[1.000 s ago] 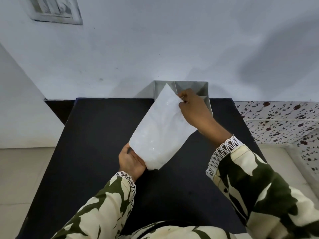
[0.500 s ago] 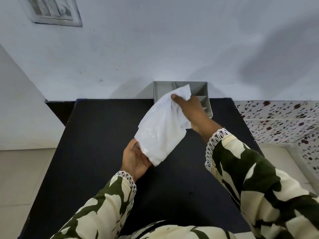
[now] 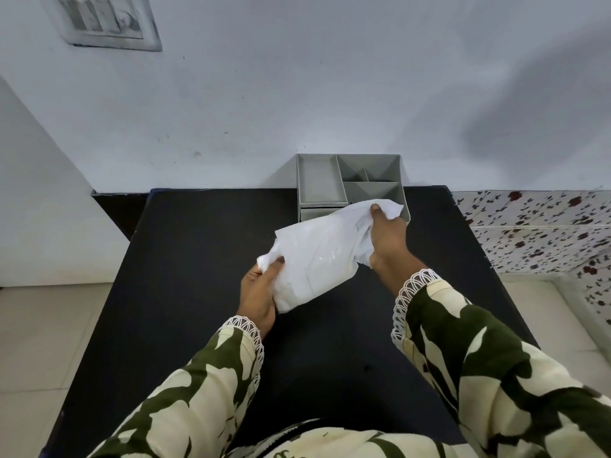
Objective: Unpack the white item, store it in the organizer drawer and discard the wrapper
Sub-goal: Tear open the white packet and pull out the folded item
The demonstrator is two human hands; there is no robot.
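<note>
Over the black table (image 3: 198, 292), in front of the grey organizer (image 3: 320, 180), her left hand (image 3: 259, 295) and right hand (image 3: 386, 236) pinch opposite ends of the white packet (image 3: 320, 259), which looks light, soft, crinkly and slippery, best gripped by its bunched corners.

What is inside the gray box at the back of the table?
The gray organizer box has open compartments on top, and the ones showing look empty. The white package, held in the left hand and right hand, hides its front right corner and part of its drawer.

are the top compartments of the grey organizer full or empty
Empty, as far as shows: the organizer has bare grey floors; the white package hides its front right corner.
</note>
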